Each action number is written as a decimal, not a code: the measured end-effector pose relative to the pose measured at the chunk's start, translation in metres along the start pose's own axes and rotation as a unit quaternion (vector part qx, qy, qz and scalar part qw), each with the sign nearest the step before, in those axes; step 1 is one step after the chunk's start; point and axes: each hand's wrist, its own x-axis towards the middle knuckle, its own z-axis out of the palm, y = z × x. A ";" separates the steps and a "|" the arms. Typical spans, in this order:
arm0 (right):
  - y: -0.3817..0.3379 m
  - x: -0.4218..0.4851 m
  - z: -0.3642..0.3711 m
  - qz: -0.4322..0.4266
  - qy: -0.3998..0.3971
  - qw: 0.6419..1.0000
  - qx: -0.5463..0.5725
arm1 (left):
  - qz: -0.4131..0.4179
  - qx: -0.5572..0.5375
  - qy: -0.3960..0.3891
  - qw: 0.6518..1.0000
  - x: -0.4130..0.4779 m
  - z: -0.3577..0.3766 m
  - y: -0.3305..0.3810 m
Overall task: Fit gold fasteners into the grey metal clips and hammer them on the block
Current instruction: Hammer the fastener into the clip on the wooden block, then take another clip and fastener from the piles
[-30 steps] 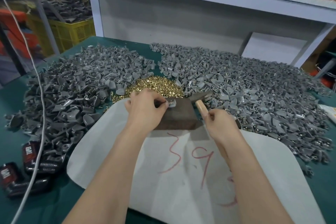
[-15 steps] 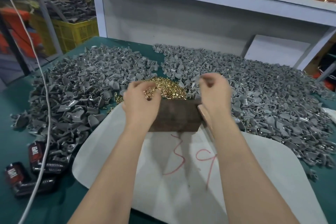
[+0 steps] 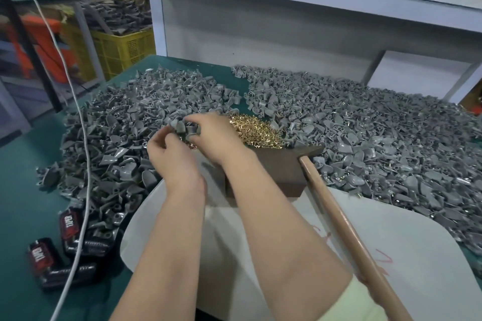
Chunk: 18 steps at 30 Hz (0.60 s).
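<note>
The block [image 3: 276, 167] is set at the far edge of a white sheet [image 3: 417, 255], whose rounded corners are ringed by heaped clips [image 3: 365, 143] on both sides. The gold fasteners [image 3: 255, 130] are piled just beyond the block, between the two heaps. A hammer [image 3: 347, 227] is laid with its head on the block's right end, its handle slanting across the sheet to the near right. Bare green bench [image 3: 23, 190] is left open along the left edge, crossed by a white cable [image 3: 83, 164], and in a narrow strip between the heaps at the back.

A grey clip [image 3: 180, 126] is pinched in the grip of the right hand [image 3: 211, 138] at the left heap's edge. The fingers of the left hand [image 3: 169, 156] are curled beside it; whether anything is held cannot be told.

Red marks on the sheet are half hidden and cannot be read. White lettering is carried on the black and red packets [image 3: 67, 224], too blurred to read.
</note>
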 end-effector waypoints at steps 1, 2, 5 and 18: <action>-0.004 0.005 0.008 -0.002 -0.020 0.999 -0.027 | 0.004 0.002 0.005 1.000 0.000 -0.001 0.001; -0.006 0.008 0.014 0.003 -0.033 0.998 -0.058 | 0.010 0.005 0.006 1.000 0.001 -0.001 0.001; -0.006 0.013 0.024 0.031 0.000 0.997 -0.076 | 0.012 0.011 0.006 1.000 0.002 0.000 0.000; 0.035 -0.041 -0.055 0.006 0.064 0.970 0.237 | 0.028 0.123 -0.218 0.968 -0.018 0.003 -0.001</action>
